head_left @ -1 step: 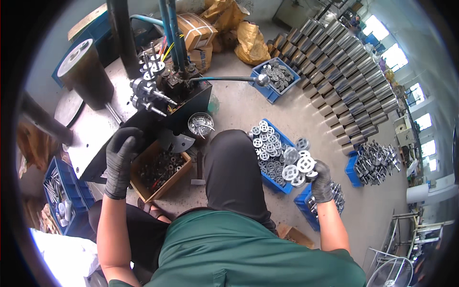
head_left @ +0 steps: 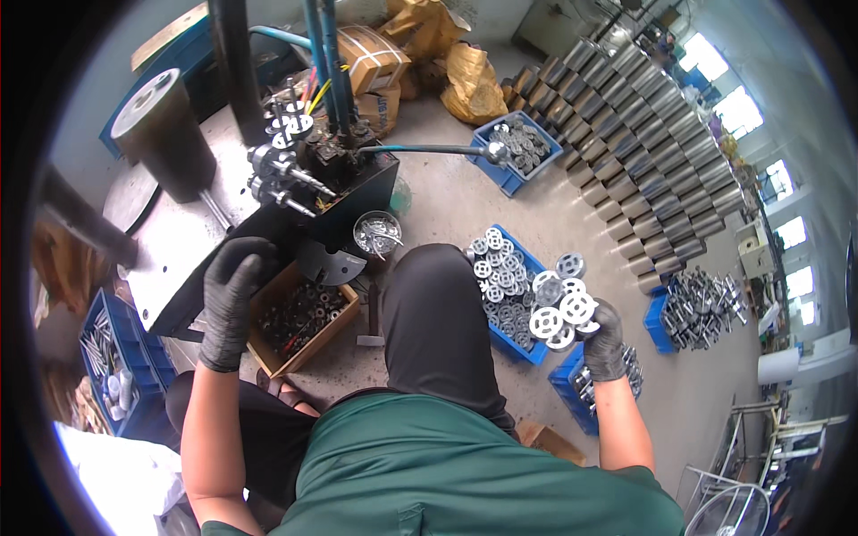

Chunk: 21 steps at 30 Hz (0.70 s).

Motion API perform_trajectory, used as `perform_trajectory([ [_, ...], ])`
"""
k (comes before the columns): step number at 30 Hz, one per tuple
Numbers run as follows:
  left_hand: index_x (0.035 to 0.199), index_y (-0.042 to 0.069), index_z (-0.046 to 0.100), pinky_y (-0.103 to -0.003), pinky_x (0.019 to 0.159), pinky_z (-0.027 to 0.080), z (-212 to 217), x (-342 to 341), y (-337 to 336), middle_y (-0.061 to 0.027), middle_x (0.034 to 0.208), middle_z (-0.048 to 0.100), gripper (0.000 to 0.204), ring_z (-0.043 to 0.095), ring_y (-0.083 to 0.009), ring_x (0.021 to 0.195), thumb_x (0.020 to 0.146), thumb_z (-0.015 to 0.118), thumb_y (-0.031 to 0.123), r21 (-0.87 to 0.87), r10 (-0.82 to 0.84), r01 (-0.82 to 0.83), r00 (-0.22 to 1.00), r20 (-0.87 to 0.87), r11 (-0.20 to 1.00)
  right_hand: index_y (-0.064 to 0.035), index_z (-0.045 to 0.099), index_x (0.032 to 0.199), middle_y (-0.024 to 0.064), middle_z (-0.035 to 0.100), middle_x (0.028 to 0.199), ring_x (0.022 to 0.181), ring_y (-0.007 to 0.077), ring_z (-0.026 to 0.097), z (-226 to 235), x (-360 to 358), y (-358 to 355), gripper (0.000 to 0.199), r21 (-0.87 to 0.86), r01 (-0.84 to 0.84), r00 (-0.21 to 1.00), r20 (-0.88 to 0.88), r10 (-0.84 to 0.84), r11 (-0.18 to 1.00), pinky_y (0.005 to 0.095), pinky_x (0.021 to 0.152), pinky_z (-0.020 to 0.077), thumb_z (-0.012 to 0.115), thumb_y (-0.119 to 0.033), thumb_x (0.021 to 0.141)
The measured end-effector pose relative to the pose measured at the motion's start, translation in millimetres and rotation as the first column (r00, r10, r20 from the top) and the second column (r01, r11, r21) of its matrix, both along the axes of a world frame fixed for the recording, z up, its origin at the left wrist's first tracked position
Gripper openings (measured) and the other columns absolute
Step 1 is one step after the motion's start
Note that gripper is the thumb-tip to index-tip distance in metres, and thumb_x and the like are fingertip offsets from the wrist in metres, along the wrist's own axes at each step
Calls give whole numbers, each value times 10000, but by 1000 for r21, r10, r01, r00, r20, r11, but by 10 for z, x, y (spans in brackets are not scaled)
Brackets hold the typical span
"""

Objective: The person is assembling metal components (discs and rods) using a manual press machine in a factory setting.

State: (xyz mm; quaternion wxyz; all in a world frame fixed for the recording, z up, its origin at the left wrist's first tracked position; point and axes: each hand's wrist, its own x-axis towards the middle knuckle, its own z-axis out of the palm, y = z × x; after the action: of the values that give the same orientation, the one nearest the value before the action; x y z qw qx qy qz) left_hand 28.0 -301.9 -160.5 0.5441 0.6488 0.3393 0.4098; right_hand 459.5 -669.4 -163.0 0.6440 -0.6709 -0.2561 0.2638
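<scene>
My right hand (head_left: 604, 344), in a dark grey glove, grips a cluster of silver round discs (head_left: 547, 322) with cut-out openings. The cluster is held above the right edge of a blue bin (head_left: 534, 352), which holds many more such discs (head_left: 506, 275). My left hand (head_left: 234, 299), gloved too, hovers beside the front edge of the machine table (head_left: 165, 299), its fingers loosely bent and apart, with nothing visible in them. Close to it, shafts with discs on them (head_left: 288, 174) lie at the machine. A wooden box (head_left: 284, 364) of small dark parts is below and right of my left hand.
Beyond my knee, a lever with a ball knob (head_left: 494, 151) reaches across toward a blue bin of grey parts (head_left: 520, 147). A bowl of small metal pieces (head_left: 377, 234) stands by the machine. Stacked metal cylinders (head_left: 626, 152) fill the far right. Another blue bin (head_left: 572, 393) sits under my right hand.
</scene>
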Motion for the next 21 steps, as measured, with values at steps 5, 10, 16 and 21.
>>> perform_trajectory([
  [5,1131,-6,669,-310,926,513,23,100,-268,-81,1071,688,313,641,-158,1015,941,643,242,-87,-218,215,976,-25,973,44,644,1106,104,699,1000,895,198,684,454,-472,426,568,331,-45,993,-87,78,942,350,807,568,717,-441,820],
  [10,1333,1,598,-348,995,502,-26,151,-520,-96,1263,630,462,624,-194,1114,953,670,252,-225,-431,459,887,165,859,29,640,1167,162,715,1100,1004,283,702,683,-1052,1108,592,305,-279,937,-121,328,910,460,912,580,613,-493,889],
  [16,1583,67,271,-378,1110,443,-130,196,-643,-113,1421,526,831,521,-203,1314,965,679,443,-500,-314,553,817,484,667,84,701,984,107,715,950,815,172,680,605,-1699,2068,444,-33,-723,691,-3,723,690,306,755,554,673,-316,792],
  [21,1502,49,365,-389,1102,445,-265,68,-603,-119,1373,537,772,537,-219,1279,930,735,411,-567,-38,415,829,558,712,19,699,899,31,639,754,731,130,577,216,-2186,2579,340,-246,-844,479,57,876,477,301,678,489,686,-313,823],
])
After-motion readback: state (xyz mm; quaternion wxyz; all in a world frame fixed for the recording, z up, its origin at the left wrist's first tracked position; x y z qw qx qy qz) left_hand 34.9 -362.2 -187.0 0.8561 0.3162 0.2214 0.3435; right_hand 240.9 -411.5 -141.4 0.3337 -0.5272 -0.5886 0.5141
